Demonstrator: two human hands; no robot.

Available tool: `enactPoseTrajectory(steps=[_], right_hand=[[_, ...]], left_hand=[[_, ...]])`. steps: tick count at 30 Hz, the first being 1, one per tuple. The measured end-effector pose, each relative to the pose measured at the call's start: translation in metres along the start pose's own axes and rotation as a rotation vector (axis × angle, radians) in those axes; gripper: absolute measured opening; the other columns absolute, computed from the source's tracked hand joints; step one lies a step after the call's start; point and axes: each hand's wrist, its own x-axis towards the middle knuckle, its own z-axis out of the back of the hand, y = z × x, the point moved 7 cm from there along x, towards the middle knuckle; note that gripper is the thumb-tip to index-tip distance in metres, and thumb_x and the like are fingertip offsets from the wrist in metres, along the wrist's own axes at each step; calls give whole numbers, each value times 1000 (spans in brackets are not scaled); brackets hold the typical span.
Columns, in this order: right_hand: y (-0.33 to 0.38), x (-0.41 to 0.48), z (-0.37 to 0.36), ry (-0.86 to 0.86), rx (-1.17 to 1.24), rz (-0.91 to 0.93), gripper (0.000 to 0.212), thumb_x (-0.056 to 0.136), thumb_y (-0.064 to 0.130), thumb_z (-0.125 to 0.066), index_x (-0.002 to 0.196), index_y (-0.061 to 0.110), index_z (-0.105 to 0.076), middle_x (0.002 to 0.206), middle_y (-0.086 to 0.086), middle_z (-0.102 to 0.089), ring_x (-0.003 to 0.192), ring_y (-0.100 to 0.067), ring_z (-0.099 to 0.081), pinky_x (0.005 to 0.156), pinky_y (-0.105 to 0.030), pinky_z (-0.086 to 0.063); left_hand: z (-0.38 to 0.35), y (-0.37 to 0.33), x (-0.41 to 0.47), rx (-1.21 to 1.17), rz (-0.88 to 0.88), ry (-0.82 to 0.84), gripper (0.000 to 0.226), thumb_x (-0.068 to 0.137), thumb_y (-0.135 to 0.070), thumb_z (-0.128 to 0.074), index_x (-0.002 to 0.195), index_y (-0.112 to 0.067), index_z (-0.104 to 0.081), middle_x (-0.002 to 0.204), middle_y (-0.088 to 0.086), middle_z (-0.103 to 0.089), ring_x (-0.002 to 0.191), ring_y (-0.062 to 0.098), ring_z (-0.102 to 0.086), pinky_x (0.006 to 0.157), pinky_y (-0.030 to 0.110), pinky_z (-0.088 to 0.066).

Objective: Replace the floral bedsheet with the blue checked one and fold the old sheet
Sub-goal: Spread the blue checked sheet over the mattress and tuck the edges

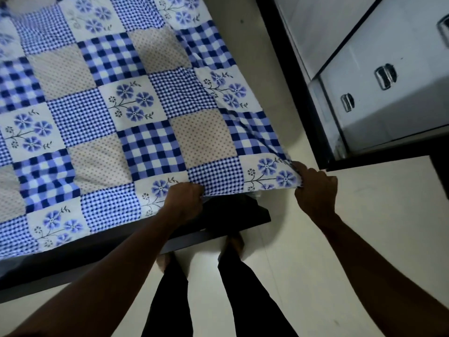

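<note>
The blue checked sheet [116,103], a patchwork of blue gingham, dotted beige and blue-flower squares, lies spread over the bed. My left hand [184,199] grips its near edge with curled fingers. My right hand [314,188] pinches the sheet's near right corner, which is lifted and pulled taut off the bed corner. The floral sheet is not in view.
The dark bed frame [218,227] runs along the near side, its corner by my feet [233,242]. A white wardrobe with metal handles [385,76] and dark trim stands to the right, across a narrow strip of pale floor [267,81].
</note>
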Motion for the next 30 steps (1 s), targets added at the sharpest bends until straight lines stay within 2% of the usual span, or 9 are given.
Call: enactPoseTrajectory(steps=[2, 5, 7, 14, 18, 20, 22, 27, 30], right_hand=[[7, -11, -26, 124, -40, -14, 65, 75, 11, -50, 138, 24, -60, 72, -6, -56, 61, -29, -53, 61, -34, -23], [16, -23, -67, 575, -25, -161, 38, 89, 21, -61, 126, 25, -62, 104, -5, -66, 93, -30, -65, 82, -36, -36], [19, -19, -78, 705, -7, -261, 26, 92, 25, -61, 118, 22, -62, 116, -4, -66, 105, -28, -64, 92, -36, -38], [7, 30, -73, 687, 28, -383, 52, 85, 17, -64, 133, 31, -54, 128, -7, -57, 121, -31, -52, 100, -44, -36], [22, 80, -61, 519, 637, -510, 45, 83, 7, -62, 121, 30, -66, 110, 0, -66, 105, -27, -65, 87, -35, -52], [38, 109, -64, 471, 870, -557, 36, 88, 6, -58, 117, 25, -69, 109, -2, -69, 98, -26, -67, 84, -34, -55], [58, 141, -73, 487, 993, -608, 33, 93, 14, -60, 124, 20, -68, 118, -6, -69, 102, -23, -65, 86, -33, -52], [116, 215, -96, 574, 1195, -657, 48, 99, 35, -54, 145, 21, -51, 134, -4, -59, 112, -21, -59, 97, -39, -52], [134, 263, -105, 570, 1255, -626, 48, 99, 46, -51, 141, 23, -52, 133, 0, -58, 116, -21, -58, 104, -46, -50]], left_hand=[[-7, 3, 2, -2, 14, 15, 18, 90, -31, -54, 101, -21, -64, 105, 6, -70, 99, 29, -66, 69, 34, -43], [-18, 7, 2, 12, 12, 41, 20, 90, -33, -56, 104, -21, -63, 108, 5, -70, 103, 28, -65, 77, 36, -50], [-21, 7, 3, 30, -19, 69, 21, 90, -32, -56, 106, -20, -64, 109, 6, -69, 104, 29, -65, 80, 38, -53], [-22, 7, 19, 146, -78, 296, 31, 88, -42, -55, 108, -20, -65, 112, 3, -68, 104, 27, -66, 78, 38, -50], [-7, -2, 37, -98, -135, 347, 26, 87, -44, -55, 91, -21, -65, 93, 2, -65, 87, 25, -64, 77, 38, -54], [15, -1, 52, -409, -108, 246, 27, 82, -48, -50, 71, -24, -55, 72, -2, -58, 68, 18, -55, 69, 37, -52], [45, 6, 66, -588, -63, 62, 28, 81, -51, -48, 74, -26, -59, 72, -4, -62, 66, 14, -57, 67, 35, -53], [99, 23, 113, -657, 90, -254, 22, 92, -45, -62, 94, -23, -64, 77, -5, -66, 68, 10, -58, 64, 30, -49], [119, 26, 149, -656, 178, -349, 21, 91, -45, -63, 98, -25, -63, 79, -8, -64, 73, 11, -60, 65, 29, -49]])
